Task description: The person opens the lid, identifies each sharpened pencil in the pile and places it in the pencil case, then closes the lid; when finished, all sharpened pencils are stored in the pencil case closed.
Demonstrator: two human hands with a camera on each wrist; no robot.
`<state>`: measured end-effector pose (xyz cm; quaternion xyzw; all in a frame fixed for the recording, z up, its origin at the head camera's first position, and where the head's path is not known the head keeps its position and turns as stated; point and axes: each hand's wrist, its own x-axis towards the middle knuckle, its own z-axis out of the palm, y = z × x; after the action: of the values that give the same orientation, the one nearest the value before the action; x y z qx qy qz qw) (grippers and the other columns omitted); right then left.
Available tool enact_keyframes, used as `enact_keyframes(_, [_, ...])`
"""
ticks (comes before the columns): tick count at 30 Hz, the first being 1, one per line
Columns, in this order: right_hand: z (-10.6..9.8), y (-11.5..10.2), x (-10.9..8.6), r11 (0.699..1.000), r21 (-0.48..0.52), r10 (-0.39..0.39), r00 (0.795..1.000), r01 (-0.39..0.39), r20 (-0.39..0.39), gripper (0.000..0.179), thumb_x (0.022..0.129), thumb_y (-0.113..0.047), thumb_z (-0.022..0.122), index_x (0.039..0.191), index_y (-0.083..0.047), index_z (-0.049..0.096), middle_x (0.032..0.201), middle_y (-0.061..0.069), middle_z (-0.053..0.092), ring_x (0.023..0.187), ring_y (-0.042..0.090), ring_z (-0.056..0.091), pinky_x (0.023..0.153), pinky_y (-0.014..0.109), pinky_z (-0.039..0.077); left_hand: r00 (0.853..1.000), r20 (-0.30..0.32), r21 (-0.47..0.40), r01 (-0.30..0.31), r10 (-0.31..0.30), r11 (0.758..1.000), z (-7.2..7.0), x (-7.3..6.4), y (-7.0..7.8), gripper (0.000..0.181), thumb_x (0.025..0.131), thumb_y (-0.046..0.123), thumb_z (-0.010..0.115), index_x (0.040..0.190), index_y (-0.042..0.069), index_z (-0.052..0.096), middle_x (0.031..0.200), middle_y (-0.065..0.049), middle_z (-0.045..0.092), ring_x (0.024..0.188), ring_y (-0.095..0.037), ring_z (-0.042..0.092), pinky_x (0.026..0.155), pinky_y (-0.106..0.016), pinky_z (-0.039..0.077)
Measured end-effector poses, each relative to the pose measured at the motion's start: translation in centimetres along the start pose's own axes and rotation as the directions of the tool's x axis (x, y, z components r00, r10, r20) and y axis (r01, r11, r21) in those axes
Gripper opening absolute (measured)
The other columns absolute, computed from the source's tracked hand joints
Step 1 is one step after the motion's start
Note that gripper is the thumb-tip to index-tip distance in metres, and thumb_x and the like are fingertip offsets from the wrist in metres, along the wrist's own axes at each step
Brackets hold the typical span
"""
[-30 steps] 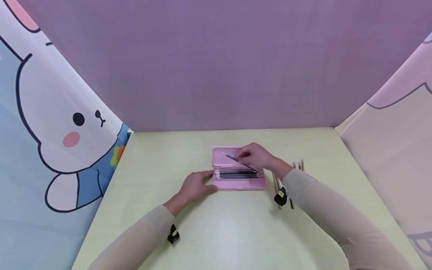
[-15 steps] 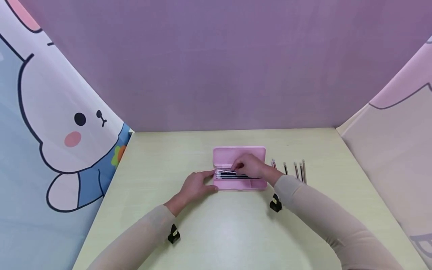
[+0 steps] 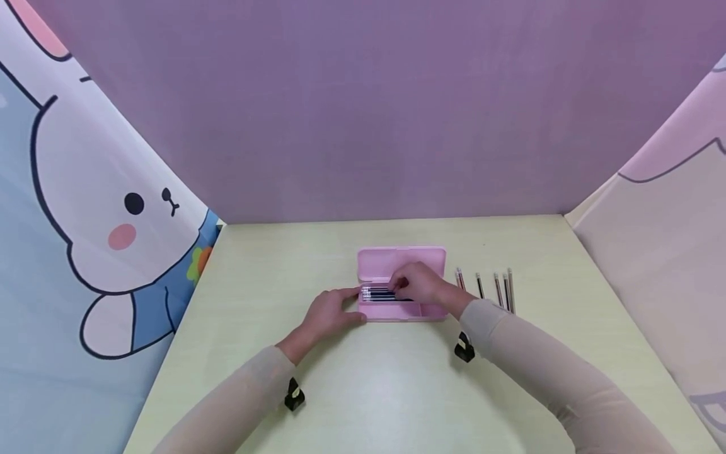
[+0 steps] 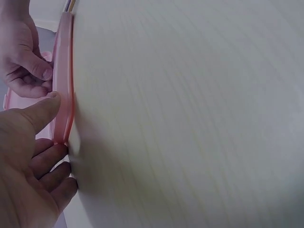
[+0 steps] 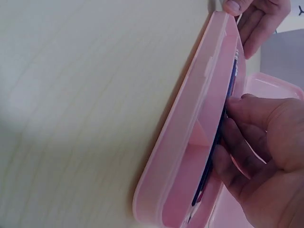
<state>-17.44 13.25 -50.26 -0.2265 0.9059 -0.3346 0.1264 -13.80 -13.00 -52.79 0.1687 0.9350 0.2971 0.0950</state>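
Observation:
A pink pencil case (image 3: 391,311) lies on the table with its lid (image 3: 375,261) folded back. Several dark pencils (image 3: 377,294) with pale ends lie side by side in its long rear compartment. My left hand (image 3: 328,313) grips the case's left end, thumb at the front corner and index finger by the back corner. The left wrist view shows that thumb on the case's pink wall (image 4: 62,71). Fingers curled, my right hand (image 3: 418,284) reaches into the rear compartment. In the right wrist view its thumb and fingertips hold a dark blue pencil (image 5: 205,178) at the divider; the palm hides other pencils.
To the right of the case, several loose pencils (image 3: 507,290) lie on the pale wooden table (image 3: 374,378), partly under the right sleeve (image 3: 527,340). A purple backdrop (image 3: 363,126) stands behind, with a printed rabbit curtain (image 3: 96,189) at left.
My right hand has brought a slanted pencil from over the lid down into the rear compartment, where the visible pencils now lie flat. My left hand has stayed at the case's end.

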Motion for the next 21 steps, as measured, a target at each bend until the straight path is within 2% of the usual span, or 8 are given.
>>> enact_keyframes(5, [-1.2,0.0,-0.9,0.997,0.075,-0.018,1.000,0.019,-0.014,0.016,0.089,-0.005,0.078,0.104,-0.005,0.079,0.101,0.006,0.078,0.092,0.014,0.070,0.087,0.033,0.060,1.000,0.005,-0.020,0.012,-0.012,1.000,-0.2,-0.2,0.2,0.069,0.085,0.037,0.082,0.146,0.016,0.059,0.145,-0.007,0.062,0.139,-0.035,0.053,0.115,-0.055,0.042])
enact_keyframes(10, [-3.2,0.0,-2.5,0.976,0.213,-0.031,0.998,0.040,-0.046,0.022,0.092,-0.006,0.075,0.114,0.000,0.075,0.107,0.009,0.076,0.095,0.020,0.070,0.084,0.034,0.061,1.000,-0.004,-0.064,0.004,-0.005,0.998,-0.8,-0.2,0.2,0.067,0.086,0.034,0.082,0.144,0.010,0.059,0.143,-0.009,0.063,0.138,-0.033,0.055,0.116,-0.054,0.043])
enact_keyframes(13, [-4.6,0.2,-3.9,0.946,0.324,0.045,0.998,-0.027,-0.048,0.029,0.096,-0.009,0.072,0.122,0.001,0.071,0.110,0.013,0.073,0.095,0.030,0.069,0.084,0.043,0.062,1.000,-0.015,-0.118,0.021,-0.023,0.993,-1.4,0.0,-0.1,0.065,0.089,0.035,0.079,0.145,0.007,0.058,0.139,-0.010,0.067,0.124,-0.033,0.065,0.103,-0.049,0.055])
enact_keyframes(15, [-5.5,0.4,-5.1,0.911,0.401,0.121,0.992,-0.092,-0.046,0.032,0.098,-0.011,0.068,0.128,0.002,0.067,0.114,0.019,0.070,0.098,0.038,0.068,0.085,0.052,0.062,0.998,-0.009,-0.167,0.054,-0.056,0.984,-1.9,0.2,-0.3,0.064,0.092,0.038,0.076,0.146,0.008,0.057,0.135,-0.010,0.069,0.115,-0.031,0.070,0.090,-0.042,0.061])
enact_keyframes(17, [-6.2,0.9,-6.2,0.873,0.463,0.200,0.978,-0.154,-0.051,0.035,0.101,-0.014,0.064,0.132,0.004,0.064,0.119,0.025,0.067,0.105,0.043,0.068,0.090,0.056,0.060,0.995,0.020,-0.254,0.099,-0.097,0.962,-2.3,0.4,-0.5,0.062,0.096,0.041,0.071,0.147,0.009,0.056,0.135,-0.010,0.068,0.109,-0.029,0.071,0.079,-0.037,0.063])
enact_keyframes(18, [-6.4,1.2,-6.6,0.856,0.486,0.229,0.972,-0.175,-0.055,0.037,0.103,-0.015,0.062,0.134,0.005,0.061,0.122,0.028,0.066,0.108,0.044,0.067,0.092,0.057,0.059,0.992,0.041,-0.316,0.123,-0.116,0.941,-2.5,0.5,-0.6,0.062,0.098,0.043,0.068,0.148,0.009,0.055,0.136,-0.012,0.067,0.110,-0.030,0.071,0.078,-0.037,0.064])
enact_keyframes(19, [-6.6,1.5,-7.1,0.839,0.507,0.265,0.963,-0.200,-0.059,0.038,0.105,-0.017,0.059,0.135,0.006,0.059,0.125,0.030,0.064,0.110,0.043,0.067,0.094,0.057,0.059,0.988,0.066,-0.382,0.152,-0.137,0.912,-2.7,0.5,-0.7,0.061,0.099,0.044,0.066,0.147,0.008,0.056,0.137,-0.013,0.066,0.112,-0.031,0.070,0.079,-0.037,0.064])
enact_keyframes(21, [-6.6,2.1,-7.9,0.804,0.541,0.330,0.942,-0.247,-0.060,0.043,0.107,-0.022,0.055,0.138,0.007,0.056,0.128,0.031,0.062,0.114,0.042,0.066,0.097,0.057,0.057,0.977,0.125,-0.518,0.215,-0.176,0.828,-3.0,0.7,-0.8,0.064,0.101,0.049,0.061,0.148,0.007,0.054,0.141,-0.015,0.063,0.119,-0.033,0.067,0.084,-0.041,0.064])
